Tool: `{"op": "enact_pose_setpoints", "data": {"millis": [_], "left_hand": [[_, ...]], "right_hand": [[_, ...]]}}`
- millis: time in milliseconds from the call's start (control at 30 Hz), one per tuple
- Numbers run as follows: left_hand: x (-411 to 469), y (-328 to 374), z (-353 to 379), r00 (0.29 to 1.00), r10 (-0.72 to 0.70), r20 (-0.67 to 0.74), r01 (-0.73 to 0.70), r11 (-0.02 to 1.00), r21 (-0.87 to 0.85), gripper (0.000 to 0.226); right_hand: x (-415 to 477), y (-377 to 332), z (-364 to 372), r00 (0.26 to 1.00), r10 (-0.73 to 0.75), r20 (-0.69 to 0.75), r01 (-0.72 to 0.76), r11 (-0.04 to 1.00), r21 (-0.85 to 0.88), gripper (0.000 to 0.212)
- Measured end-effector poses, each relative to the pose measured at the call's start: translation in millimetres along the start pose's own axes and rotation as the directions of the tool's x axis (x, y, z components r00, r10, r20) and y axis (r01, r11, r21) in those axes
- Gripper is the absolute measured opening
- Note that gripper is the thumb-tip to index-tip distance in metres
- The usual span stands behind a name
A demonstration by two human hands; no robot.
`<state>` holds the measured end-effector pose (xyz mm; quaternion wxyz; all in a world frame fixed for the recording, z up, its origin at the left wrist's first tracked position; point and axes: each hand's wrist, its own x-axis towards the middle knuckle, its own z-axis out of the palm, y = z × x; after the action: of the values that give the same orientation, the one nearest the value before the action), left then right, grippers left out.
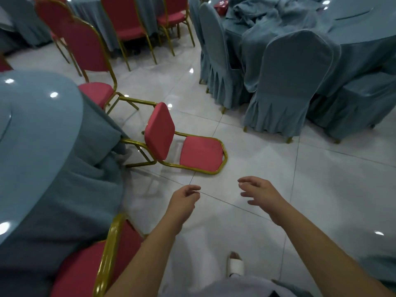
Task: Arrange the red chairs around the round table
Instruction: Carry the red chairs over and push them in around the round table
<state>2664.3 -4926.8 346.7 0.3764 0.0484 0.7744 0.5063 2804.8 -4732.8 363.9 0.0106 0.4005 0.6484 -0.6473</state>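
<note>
Fingers [194, 189] of the left hand [185, 198] are loosely curled and hold nothing. Those of the right hand [260, 195] are spread and relaxed, also empty. Both hands hover over the tiled floor [321, 179] near the centre of the view, apart from each other and touching no chair.

Just beyond them, toward 12 o'clock, a tipped red chair [201, 156] lies on its back on the floor. Its gold-framed backrest is flat on the tiles, its seat stands on edge, and its legs point toward 9 o'clock, reaching the hanging cloth of the round worktop [42, 125]. That worktop, draped in blue-grey cloth, fills the side from 8 to 10 o'clock.

An upright red chair [85, 48] stands at 11 o'clock, its seat against the worktop's cloth. Another red chair [85, 269] sits at 7 o'clock, beside the left forearm, its seat partly under the cloth. More red chairs [122, 18] stand at 12 o'clock by a farther clothed table.

From 1 to 3 o'clock, covered chairs [289, 82] in blue-grey fabric ring a second clothed table [364, 28] with loose fabric heaped on it. A white shoe [235, 264] shows at 6 o'clock on the floor.
</note>
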Motion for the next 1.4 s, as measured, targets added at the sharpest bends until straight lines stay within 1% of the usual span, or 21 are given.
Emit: {"op": "enact_pose_setpoints", "data": {"millis": [100,200,267,333,400,500,633,800,900,967,1000,1067,1133,1167,1233,1267,1333,1400], "left_hand": [[37.3,10.6,-0.3,0.998,-0.053,-0.029,0.052,0.999,-0.014,0.026],[71.2,23.2,-12.5,0.994,-0.1,-0.035,0.101,0.994,0.035,0.03],[101.4,33.2,-23.3,0.991,-0.121,-0.056,0.123,0.992,0.031,0.031],[140.4,43.6,-32.6,0.982,-0.165,-0.087,0.166,0.986,0.008,0.03],[184.4,54.5,-38.1,0.976,-0.2,-0.087,0.199,0.98,-0.018,0.027],[253.4,73.0,-45.9,0.965,-0.245,-0.096,0.241,0.969,-0.05,0.027],[329.0,100.1,-52.1,0.929,-0.355,-0.108,0.344,0.933,-0.11,0.032],[402.6,135.1,-61.6,0.897,-0.423,-0.129,0.408,0.904,-0.126,0.034],[433.5,141.3,-59.8,0.856,-0.476,-0.2,0.449,0.878,-0.167,0.039],[452.4,137.1,-54.1,0.818,-0.515,-0.257,0.468,0.855,-0.225,0.041],[459.1,132.5,-43.9,0.773,-0.558,-0.302,0.484,0.826,-0.287,0.041],[454.9,129.2,-30.0,0.7,-0.605,-0.38,0.491,0.794,-0.359,0.042],[447.4,124.5,-1.2,0.585,-0.69,-0.426,0.507,0.722,-0.472,0.042],[443.3,121.5,18.2,0.536,-0.73,-0.424,0.524,0.682,-0.51,0.043],[433.4,114.3,64.4,0.432,-0.82,-0.375,0.555,0.57,-0.606,0.048],[432.3,108.3,85.5,0.397,-0.85,-0.346,0.563,0.524,-0.639,0.052],[434.4,102.4,122.7,0.341,-0.889,-0.306,0.561,0.454,-0.692,0.062],[440.9,96.9,151.5,0.327,-0.905,-0.272,0.548,0.416,-0.726,0.073]], "right_hand": [[45.3,-19.3,-20.2,0.999,0.01,0.041,-0.007,0.998,-0.067,0.019],[90.4,-50.7,-29.3,0.997,0.022,0.079,-0.012,0.993,-0.121,0.022],[126.9,-75.5,-30.3,0.994,0.01,0.112,0.007,0.989,-0.151,0.023],[167.4,-101.5,-30.2,0.99,0.004,0.138,0.021,0.984,-0.178,0.023],[210.4,-126.2,-30.9,0.987,-0.005,0.163,0.038,0.978,-0.205,0.023],[275.5,-167.1,-33.1,0.99,-0.012,0.139,0.045,0.971,-0.233,0.019],[346.7,-216.8,-42.7,0.993,0.009,0.117,0.022,0.967,-0.253,0.014],[430.2,-259.2,-62.4,0.99,0.017,0.141,0.021,0.965,-0.262,0.012],[486.1,-268.1,-76.1,0.98,0.037,0.196,0.027,0.949,-0.315,0.014],[532.8,-272.1,-84.7,0.964,0.062,0.258,0.043,0.923,-0.384,0.019],[562.7,-272.8,-89.9,0.944,0.093,0.317,0.06,0.895,-0.441,0.024],[598.8,-271.5,-94.9,0.934,0.124,0.334,0.066,0.861,-0.505,0.039],[644.0,-269.8,-102.7,0.899,0.173,0.403,0.107,0.805,-0.584,0.056],[664.8,-268.4,-109.3,0.885,0.201,0.42,0.125,0.767,-0.629,0.063],[704.8,-263.8,-120.9,0.857,0.249,0.451,0.18,0.676,-0.714,0.073],[722.6,-261.3,-126.5,0.845,0.266,0.464,0.212,0.63,-0.747,0.077],[756.2,-253.4,-137.1,0.831,0.297,0.47,0.263,0.535,-0.803,0.08],[782.4,-241.0,-144.5,0.823,0.338,0.456,0.282,0.454,-0.845,0.08]]}}
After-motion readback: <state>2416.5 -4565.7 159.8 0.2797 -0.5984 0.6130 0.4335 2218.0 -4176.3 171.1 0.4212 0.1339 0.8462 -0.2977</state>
